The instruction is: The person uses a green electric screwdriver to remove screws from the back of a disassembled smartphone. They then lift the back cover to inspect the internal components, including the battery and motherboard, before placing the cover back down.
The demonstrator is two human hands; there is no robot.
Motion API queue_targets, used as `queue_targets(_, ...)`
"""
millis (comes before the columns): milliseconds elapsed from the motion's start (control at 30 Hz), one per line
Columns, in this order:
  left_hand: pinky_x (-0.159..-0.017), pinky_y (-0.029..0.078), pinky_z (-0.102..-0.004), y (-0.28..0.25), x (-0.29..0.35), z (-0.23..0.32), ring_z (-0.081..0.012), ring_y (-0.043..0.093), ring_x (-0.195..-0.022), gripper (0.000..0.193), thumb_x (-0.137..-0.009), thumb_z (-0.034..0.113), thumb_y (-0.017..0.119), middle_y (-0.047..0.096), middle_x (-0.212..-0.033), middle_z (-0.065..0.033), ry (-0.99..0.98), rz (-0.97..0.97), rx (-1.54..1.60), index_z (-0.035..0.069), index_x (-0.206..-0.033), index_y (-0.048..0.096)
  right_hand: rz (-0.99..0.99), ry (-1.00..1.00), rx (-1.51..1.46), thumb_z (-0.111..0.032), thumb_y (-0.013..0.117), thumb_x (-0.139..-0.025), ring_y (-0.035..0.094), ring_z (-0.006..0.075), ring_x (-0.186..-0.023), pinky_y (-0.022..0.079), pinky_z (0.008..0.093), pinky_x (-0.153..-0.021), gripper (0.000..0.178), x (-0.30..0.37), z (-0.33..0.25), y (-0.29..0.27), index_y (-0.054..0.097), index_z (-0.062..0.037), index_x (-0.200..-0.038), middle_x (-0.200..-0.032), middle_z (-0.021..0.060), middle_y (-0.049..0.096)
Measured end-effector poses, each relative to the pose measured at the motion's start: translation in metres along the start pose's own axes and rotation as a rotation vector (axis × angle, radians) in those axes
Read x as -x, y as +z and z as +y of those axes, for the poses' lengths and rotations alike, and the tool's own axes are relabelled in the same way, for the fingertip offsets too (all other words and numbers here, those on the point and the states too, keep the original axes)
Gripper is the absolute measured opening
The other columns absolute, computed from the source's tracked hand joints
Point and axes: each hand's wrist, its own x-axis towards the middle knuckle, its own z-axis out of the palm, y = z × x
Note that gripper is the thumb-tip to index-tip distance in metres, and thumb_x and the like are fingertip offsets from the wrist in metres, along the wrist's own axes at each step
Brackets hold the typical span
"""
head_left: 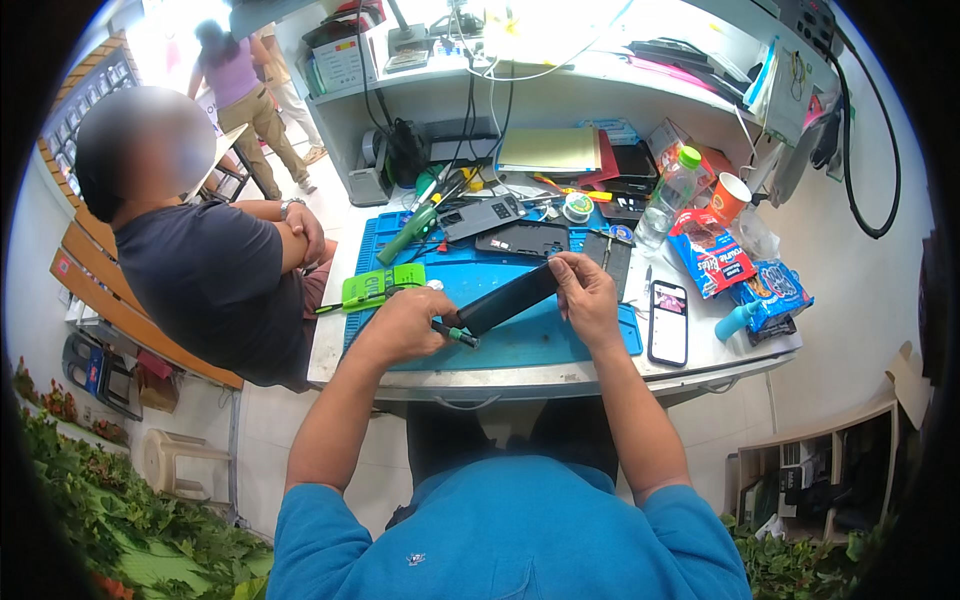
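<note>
Right hand [588,296] pinching the black phone [508,297] by its far end, tilted above the blue mat [520,345] near the tabletop's front edge | left hand [405,328] gripping a green-handled screwdriver [455,335] at its near end | advice: keeping the tip square, the phone steadied.

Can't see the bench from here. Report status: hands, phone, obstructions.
Left hand grips screwdriver, tip at phone's lower end. Right hand holds black phone tilted above blue mat. Green tool lies left, second phone right; neither obstructs.
</note>
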Motion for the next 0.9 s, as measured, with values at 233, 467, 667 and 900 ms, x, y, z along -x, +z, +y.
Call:
queue_targets(233, -0.082, 0.058, -0.0435, -0.001, 0.0, -0.004, -0.0353, 0.075, -0.092, 0.023, -0.072, -0.002, 0.086, 0.079, -0.092, -0.0119, 0.045, 0.001, -0.029, 0.006, -0.093, 0.082, -0.004, -0.009, -0.007, -0.035, 0.079, -0.111, 0.057, 0.0044, -0.06, 0.043, 0.0235, -0.048, 0.038, -0.003, 0.006, -0.001, 0.079, 0.0007, -0.122, -0.073, -0.0029, 0.064)
queue_targets(467, -0.078, 0.058, -0.0407, 0.01, 0.003, 0.007, -0.0334, 0.076, -0.082, 0.015, -0.077, 0.004, 0.092, 0.08, -0.086, -0.0131, -0.061, 0.108, 0.026, 0.004, -0.089, 0.083, 0.021, 0.006, 0.023, -0.035, 0.08, -0.111, 0.058, 0.0047, -0.059, 0.043, 0.0238, -0.048, 0.038, -0.002, 0.005, -0.001, 0.08, 0.0016, -0.123, -0.073, -0.0025, 0.064)
queue_targets(667, -0.074, 0.058, -0.0388, 0.007, 0.004, -0.009, -0.0299, 0.077, -0.082, 0.027, -0.078, 0.012, 0.099, 0.081, -0.092, -0.0121, 0.025, 0.079, 0.045, 0.006, -0.101, 0.087, 0.018, 0.012, 0.018, -0.034, 0.08, -0.111, 0.057, 0.0048, -0.058, 0.043, 0.0238, -0.047, 0.039, -0.003, 0.009, -0.003, 0.08, 0.0024, -0.123, -0.074, -0.002, 0.066)
queue_targets(900, -0.071, 0.057, -0.0369, -0.001, -0.004, 0.006, -0.0247, 0.075, -0.08, 0.029, -0.082, 0.018, 0.1, 0.082, -0.091, -0.009, -0.079, 0.112, 0.053, 0.007, -0.106, 0.088, 0.031, 0.009, 0.035, -0.036, 0.08, -0.111, 0.058, 0.0047, -0.058, 0.043, 0.0236, -0.047, 0.04, -0.003, 0.009, -0.003, 0.08, 0.0022, -0.122, -0.074, -0.0018, 0.067)
